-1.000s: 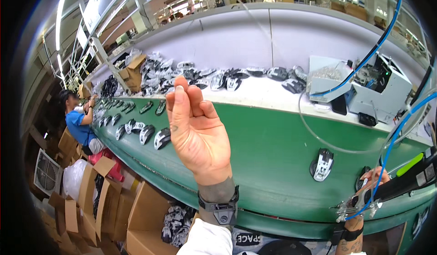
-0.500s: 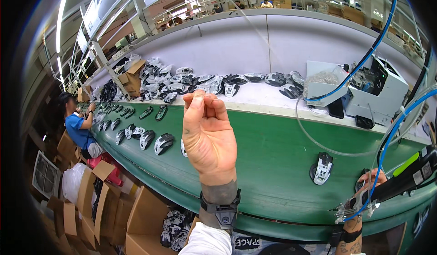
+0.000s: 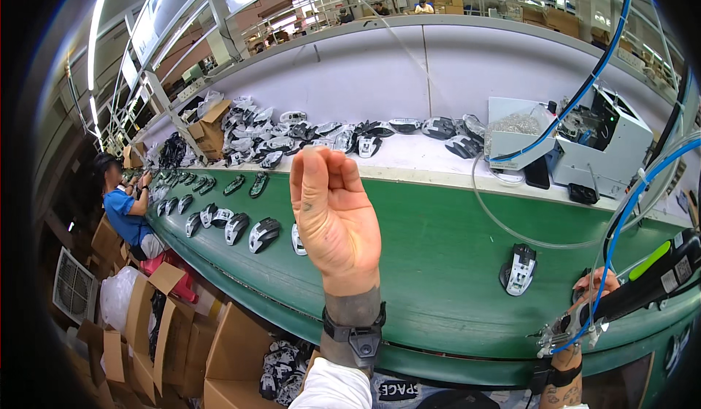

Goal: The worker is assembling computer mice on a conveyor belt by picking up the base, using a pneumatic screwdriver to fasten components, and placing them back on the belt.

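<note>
My left hand [image 3: 337,223] is raised over the green conveyor belt, palm facing me. Its thumb and fingers are pinched together at the top; anything between the tips is too small to make out. At the lower right, my right hand [image 3: 595,283] is partly covered by a black and green powered screwdriver [image 3: 650,281] with a metal head. The right fingers curl over a dark computer mouse shell [image 3: 577,292], mostly hidden. To the left of that hand, a black and white mouse shell [image 3: 520,270] lies alone on the belt.
More mouse shells [image 3: 264,234] line the belt at left, with a heap [image 3: 252,128] on the back shelf. A screw feeder machine [image 3: 606,131] stands back right, its hose [image 3: 504,237] looping over the belt. Cardboard boxes [image 3: 234,350] sit below; a co-worker [image 3: 124,208] works far left.
The left hand's thumb and fingers have shifted slightly left and lower, still pinched. My right hand and the screwdriver have hardly moved.
</note>
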Available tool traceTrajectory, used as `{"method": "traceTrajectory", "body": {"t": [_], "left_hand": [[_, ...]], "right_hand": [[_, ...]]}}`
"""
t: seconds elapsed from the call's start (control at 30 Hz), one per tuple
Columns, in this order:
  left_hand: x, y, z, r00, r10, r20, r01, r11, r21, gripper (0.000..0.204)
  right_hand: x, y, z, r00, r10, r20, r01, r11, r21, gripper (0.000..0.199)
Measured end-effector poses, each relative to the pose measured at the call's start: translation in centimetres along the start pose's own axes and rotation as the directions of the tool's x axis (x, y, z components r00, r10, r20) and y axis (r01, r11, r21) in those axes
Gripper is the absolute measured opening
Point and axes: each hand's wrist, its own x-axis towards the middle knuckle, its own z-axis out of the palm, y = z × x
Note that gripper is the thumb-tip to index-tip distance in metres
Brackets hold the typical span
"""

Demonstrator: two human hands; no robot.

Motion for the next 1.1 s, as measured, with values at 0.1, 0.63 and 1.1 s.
{"method": "traceTrajectory", "body": {"t": [0.1,0.63,1.1], "left_hand": [[1.7,0.5,-1.9,0.975,-0.026,0.22,-0.09,0.861,0.501,0.014],[-2.2,-2.8,-15.5,0.063,-0.979,-0.196,-0.609,-0.193,0.769,0.015],[-2.5,1.3,-13.9,0.166,-0.886,-0.432,-0.762,-0.393,0.514,0.021]], "right_hand": [[2.1,-2.5,-0.1,0.629,0.77,0.11,-0.759,0.577,0.304,0.021],[4.7,-6.1,4.6,0.597,0.803,0.008,-0.775,0.574,0.264,0.02],[4.6,-2.8,-0.6,0.658,0.666,0.352,-0.738,0.664,0.122,0.028]]}}
